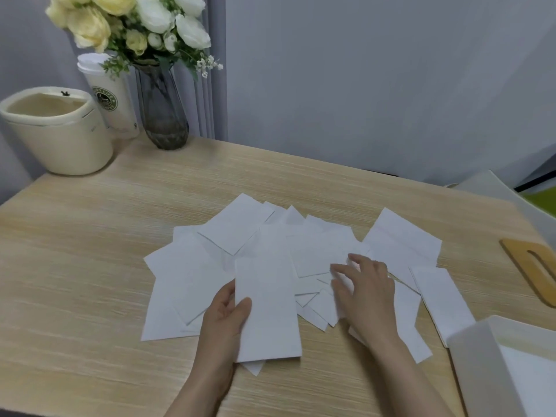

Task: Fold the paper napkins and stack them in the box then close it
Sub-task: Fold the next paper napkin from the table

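Observation:
Several white paper napkins lie spread in an overlapping fan across the middle of the wooden table. My left hand grips a folded white napkin by its left edge, thumb on top, holding it over the pile. My right hand rests on the napkins to the right, with bent fingertips touching a loose sheet. The open white box sits at the bottom right corner, with something white inside. Its wooden lid with a slot lies at the table's right edge.
At the back left stand a cream bin, a white lidded paper cup and a dark glass vase of white and yellow flowers. A grey wall runs behind the table. A white chair back shows at the far right.

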Tool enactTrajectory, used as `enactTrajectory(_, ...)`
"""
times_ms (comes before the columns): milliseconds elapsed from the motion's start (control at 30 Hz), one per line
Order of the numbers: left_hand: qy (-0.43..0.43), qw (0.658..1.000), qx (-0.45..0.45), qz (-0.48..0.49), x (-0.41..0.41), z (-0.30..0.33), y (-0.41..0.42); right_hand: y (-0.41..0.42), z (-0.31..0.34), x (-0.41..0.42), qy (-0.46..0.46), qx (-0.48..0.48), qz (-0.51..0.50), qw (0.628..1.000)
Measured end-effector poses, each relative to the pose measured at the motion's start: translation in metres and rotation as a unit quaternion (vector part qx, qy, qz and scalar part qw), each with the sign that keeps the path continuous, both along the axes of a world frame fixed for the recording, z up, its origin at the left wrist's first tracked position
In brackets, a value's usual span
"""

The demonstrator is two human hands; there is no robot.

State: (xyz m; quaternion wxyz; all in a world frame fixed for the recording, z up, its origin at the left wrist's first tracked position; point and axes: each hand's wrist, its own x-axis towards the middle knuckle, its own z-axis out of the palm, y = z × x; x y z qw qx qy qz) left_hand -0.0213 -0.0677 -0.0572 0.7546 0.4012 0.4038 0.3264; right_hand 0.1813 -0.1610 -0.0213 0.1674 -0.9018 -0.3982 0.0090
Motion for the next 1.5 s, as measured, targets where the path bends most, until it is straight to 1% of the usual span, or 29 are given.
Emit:
enactTrajectory(100, 0.003, 1.0, -0.002, -0.003, 0.0, -0.002, 0.001, 0.009, 0.001, 0.02, 0.005, 0.036, 0.013, 0.999)
enactTrajectory(133, 0.004, 1.0, -0.001, -0.006, 0.0, -0.002, 0.001, 0.015, 0.002, 0.028, 0.01, 0.034, 0.028, 0.999)
enactTrajectory(233, 0.006, 1.0, 0.0, -0.012, 0.001, -0.001, 0.001, 0.041, 0.007, 0.054, 0.023, -0.024, 0.09, 0.995)
enactTrajectory(333, 0.004, 1.0, -0.002, -0.015, -0.001, 0.0, 0.002, 0.064, 0.009, 0.072, 0.033, -0.092, 0.132, 0.986)
enactTrajectory(400, 0.002, 1.0, 0.001, -0.02, -0.002, 0.0, 0.001, 0.074, 0.009, 0.08, 0.033, -0.122, 0.145, 0.981)
enactTrajectory(500, 0.001, 1.0, -0.001, -0.021, -0.001, 0.0, 0.002, 0.082, 0.012, 0.086, 0.012, -0.139, 0.14, 0.98)
enactTrajectory(667, 0.005, 1.0, -0.001, -0.03, -0.002, 0.002, 0.002, 0.082, 0.016, 0.087, -0.026, -0.13, 0.113, 0.985)
enactTrajectory(767, 0.007, 0.999, 0.001, -0.034, -0.001, 0.004, 0.002, 0.075, 0.016, 0.083, -0.059, -0.095, 0.092, 0.989)
enactTrajectory(833, 0.011, 0.999, 0.002, -0.032, -0.001, 0.005, 0.002, 0.068, 0.018, 0.081, -0.055, -0.055, 0.075, 0.994)
enactTrajectory(1000, 0.011, 1.0, 0.004, -0.025, -0.002, 0.005, 0.001, 0.05, 0.036, 0.075, 0.028, 0.057, 0.053, 0.997)
enactTrajectory(1200, 0.017, 0.999, 0.004, -0.031, -0.001, 0.004, 0.0, 0.034, 0.053, 0.063, 0.101, 0.133, 0.009, 0.986)
enactTrajectory(1367, 0.018, 0.999, -0.003, -0.026, 0.0, 0.007, 0.0, 0.019, 0.063, 0.058, 0.243, 0.192, -0.071, 0.948)
enactTrajectory(1500, 0.019, 1.0, -0.002, -0.025, 0.0, 0.008, 0.0, 0.001, 0.062, 0.051, 0.291, 0.205, -0.087, 0.931)
